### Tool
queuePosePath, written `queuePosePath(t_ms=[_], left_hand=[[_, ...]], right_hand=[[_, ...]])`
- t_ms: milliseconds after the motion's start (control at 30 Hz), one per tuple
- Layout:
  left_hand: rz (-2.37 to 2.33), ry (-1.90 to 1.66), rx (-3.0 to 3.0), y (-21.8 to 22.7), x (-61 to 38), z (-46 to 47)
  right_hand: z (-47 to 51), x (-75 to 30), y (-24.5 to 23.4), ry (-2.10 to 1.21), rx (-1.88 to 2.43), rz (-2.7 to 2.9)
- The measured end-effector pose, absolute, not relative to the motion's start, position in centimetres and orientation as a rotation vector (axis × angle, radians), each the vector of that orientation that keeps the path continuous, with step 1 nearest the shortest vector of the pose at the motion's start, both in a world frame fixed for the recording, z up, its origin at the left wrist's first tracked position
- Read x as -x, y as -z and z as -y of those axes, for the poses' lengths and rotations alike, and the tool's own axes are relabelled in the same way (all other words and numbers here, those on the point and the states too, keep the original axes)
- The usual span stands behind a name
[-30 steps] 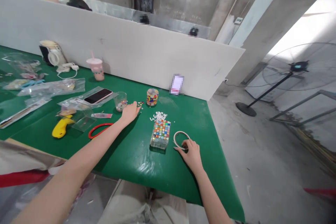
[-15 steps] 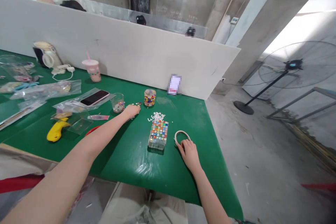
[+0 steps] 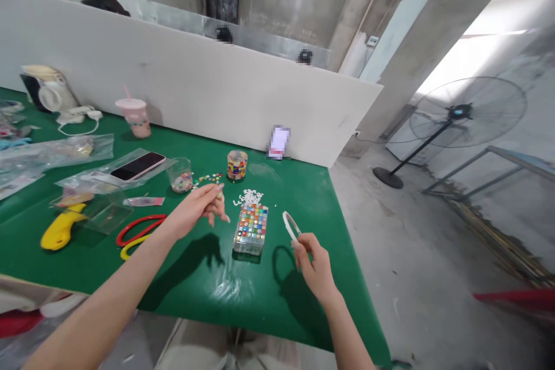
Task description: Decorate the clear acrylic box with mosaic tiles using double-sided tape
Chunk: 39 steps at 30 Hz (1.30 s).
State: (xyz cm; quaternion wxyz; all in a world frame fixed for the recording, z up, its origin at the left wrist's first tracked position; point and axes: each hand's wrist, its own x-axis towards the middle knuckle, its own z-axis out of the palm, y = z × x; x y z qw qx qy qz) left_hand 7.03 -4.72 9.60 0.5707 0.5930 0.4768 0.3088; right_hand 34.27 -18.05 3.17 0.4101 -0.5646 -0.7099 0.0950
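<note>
My left hand (image 3: 203,206) is raised over the green table, thumb and fingertips pinched together; a tiny pale thing shows at the tips, too small to name. Loose coloured mosaic tiles (image 3: 210,178) lie just behind it. My right hand (image 3: 313,257) grips a thin white ring (image 3: 289,224), perhaps a narrow roll of tape, held tilted above the table. Between the hands sits a clear box (image 3: 250,228) with rows of coloured square tiles on top. A heap of small white pieces (image 3: 249,197) lies behind the box.
Behind stands a round tile-covered jar (image 3: 237,165). To the left are a clear cup (image 3: 180,176) of tiles, red-handled scissors (image 3: 136,228), a yellow tool (image 3: 63,228), a phone (image 3: 137,166) and a pink drink cup (image 3: 135,118). A white partition (image 3: 195,92) borders the back.
My left hand has lifted from the loose tiles and come back nearer the box. My right hand has raised the white ring off the table and tilted it.
</note>
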Motion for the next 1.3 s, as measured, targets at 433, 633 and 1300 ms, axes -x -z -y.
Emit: queuePosePath(t_ms=[433, 633, 1300], left_hand=[[-0.803, -0.839, -1.429, -13.4, -9.5, 12.8], [-0.67, -0.956, -1.94, -13.1, -9.9, 14.6], [-0.839, -0.946, -1.395, -13.6, -9.5, 15.7]], right_hand=[[19.5, -30.4, -9.4, -0.212, 1.125, 1.808], [19.8, -30.2, -9.6, -0.326, 1.212, 1.753], [21.8, -29.4, -11.7, -0.834, 1.218, 1.588]])
